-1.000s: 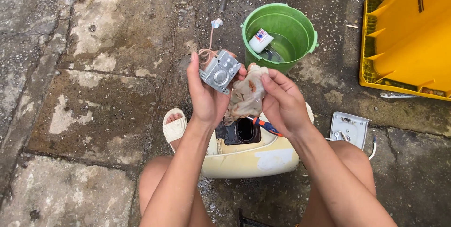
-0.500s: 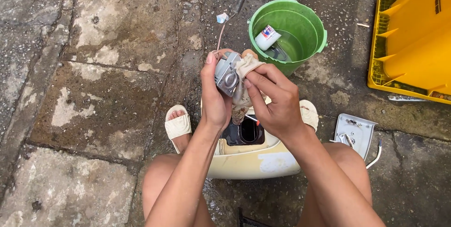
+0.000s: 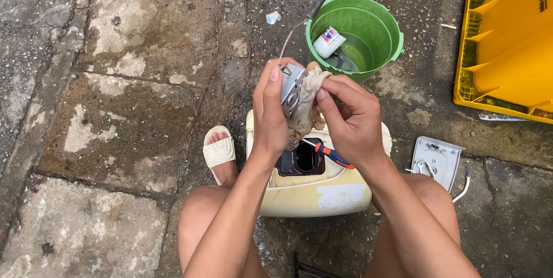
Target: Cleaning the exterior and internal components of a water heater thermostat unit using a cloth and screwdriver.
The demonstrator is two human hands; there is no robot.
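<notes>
Green round bucket [image 3: 377,36] stood upper centre; left hand [image 3: 273,114] gripped metal part [image 3: 292,85], right hand [image 3: 348,120] pinched damp rag [image 3: 305,102].

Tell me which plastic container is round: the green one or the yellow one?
The green bucket, beyond both hands, has a circular rim; the yellow crate at right is straight-edged.

Both hands [image 3: 314,114] raised together before the knees; left fingers [image 3: 271,91] curled, right fingertips [image 3: 325,94] pinched
</notes>
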